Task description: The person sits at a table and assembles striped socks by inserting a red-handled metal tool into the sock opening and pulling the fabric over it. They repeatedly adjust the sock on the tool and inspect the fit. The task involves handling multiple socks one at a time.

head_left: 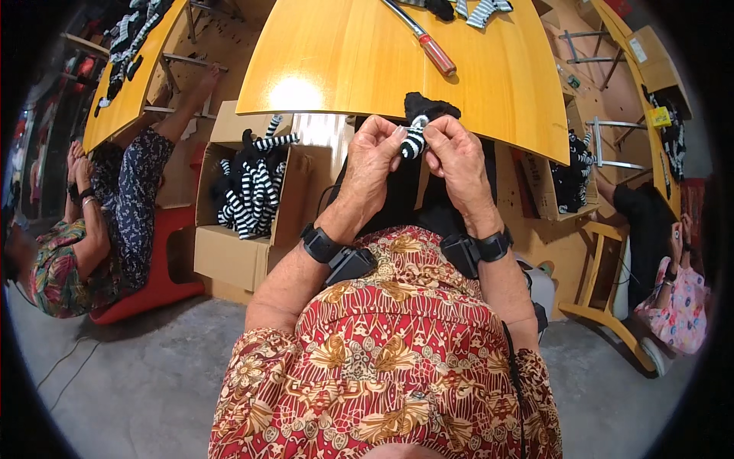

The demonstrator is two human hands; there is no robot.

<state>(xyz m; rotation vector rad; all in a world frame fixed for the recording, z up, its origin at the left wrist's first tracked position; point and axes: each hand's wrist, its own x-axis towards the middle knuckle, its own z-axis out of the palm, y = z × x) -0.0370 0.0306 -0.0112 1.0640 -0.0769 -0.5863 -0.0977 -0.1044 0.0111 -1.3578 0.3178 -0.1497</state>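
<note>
Just over the near edge of the yellow wooden table point(344, 53), I hold a small knitted piece point(414, 144) with black and white stripes and a fluffy black end. My left hand point(373, 151) pinches it from the left between thumb and fingers. From the other side, my right hand point(460, 157) grips it by the pale part near the black end, thumb and forefinger closed. The black end point(425, 105) lies against the table edge, beyond my fingers. Both thumbs hide part of the piece.
A red-handled screwdriver point(437, 55) lies farther back on the table, near grey-striped pieces point(485, 11). Cardboard boxes point(229, 256) with striped knitted pieces point(256, 187) stand at both sides below the table. People sit at the far left point(84, 252) and far right point(673, 294).
</note>
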